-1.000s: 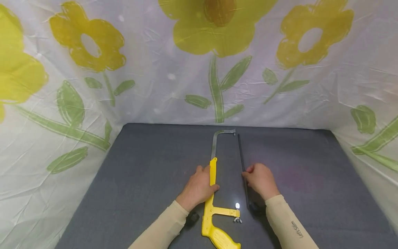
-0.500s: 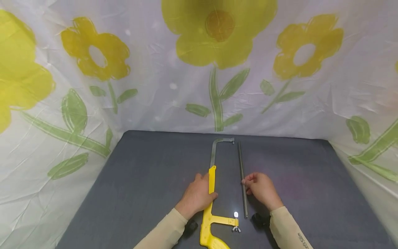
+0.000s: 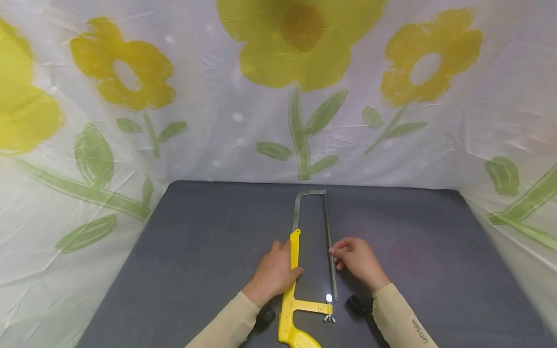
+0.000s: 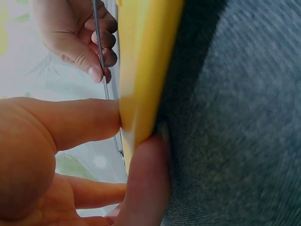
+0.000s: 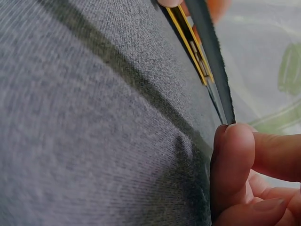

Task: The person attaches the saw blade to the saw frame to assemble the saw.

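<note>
A yellow hacksaw frame [image 3: 295, 251] lies on the dark table, its steel front arm bent to the right at the far end. My left hand [image 3: 273, 271] grips the frame's yellow bar; in the left wrist view the thumb and fingers pinch it from both sides. A thin toothed hacksaw blade [image 3: 328, 222] runs along the open side of the frame, pinched between the thumb and fingers of my right hand [image 3: 359, 261]. Its far end overlaps the tip of the steel arm in the head view. The near end is beside the wing nut [image 3: 329, 318] and post on the yellow crosspiece.
A dark grey cloth covers the table [image 3: 209, 222]. Behind and at both sides hangs a white curtain [image 3: 209, 121] printed with yellow flowers. Black wrist camera parts [image 3: 359, 305] show under the right forearm.
The right hand has brought the blade leftward to the frame, its far end now at the steel arm's tip. Between frames the blade has turned from edge-on. The left hand keeps its hold.
</note>
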Demonstrator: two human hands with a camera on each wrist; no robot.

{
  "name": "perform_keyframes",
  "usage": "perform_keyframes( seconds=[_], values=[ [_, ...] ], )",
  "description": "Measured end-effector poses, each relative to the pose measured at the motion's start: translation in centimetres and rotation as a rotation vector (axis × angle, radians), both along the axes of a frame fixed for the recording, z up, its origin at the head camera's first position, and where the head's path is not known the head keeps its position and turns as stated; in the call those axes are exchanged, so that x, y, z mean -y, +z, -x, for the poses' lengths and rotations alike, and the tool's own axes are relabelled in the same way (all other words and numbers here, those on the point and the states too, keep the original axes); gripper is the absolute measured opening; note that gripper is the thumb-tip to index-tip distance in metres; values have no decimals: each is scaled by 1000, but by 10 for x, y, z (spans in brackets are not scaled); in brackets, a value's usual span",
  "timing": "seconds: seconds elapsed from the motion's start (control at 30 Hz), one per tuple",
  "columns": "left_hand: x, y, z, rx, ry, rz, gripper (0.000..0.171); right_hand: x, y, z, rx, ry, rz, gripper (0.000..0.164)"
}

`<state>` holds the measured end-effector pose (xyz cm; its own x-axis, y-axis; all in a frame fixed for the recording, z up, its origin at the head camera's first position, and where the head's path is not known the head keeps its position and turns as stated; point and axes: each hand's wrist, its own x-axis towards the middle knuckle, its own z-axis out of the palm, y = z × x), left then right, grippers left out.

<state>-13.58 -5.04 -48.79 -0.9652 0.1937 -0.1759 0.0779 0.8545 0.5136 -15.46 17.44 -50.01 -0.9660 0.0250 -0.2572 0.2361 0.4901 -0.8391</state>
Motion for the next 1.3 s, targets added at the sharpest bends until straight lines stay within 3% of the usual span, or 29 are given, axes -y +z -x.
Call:
perform_keyframes(
  seconds=[0.5, 0.93, 1.3],
  values=[
    [4, 1, -6, 27, 11, -27, 83, 5, -3, -2, 16, 3, -2, 13],
    [1, -3, -5, 42, 11, -15, 83, 3, -8, -1, 46, -22, 3, 16],
    [-1, 3, 0, 44, 16, -12, 84, 4, 0, 3, -8, -13, -94, 24]
  ],
)
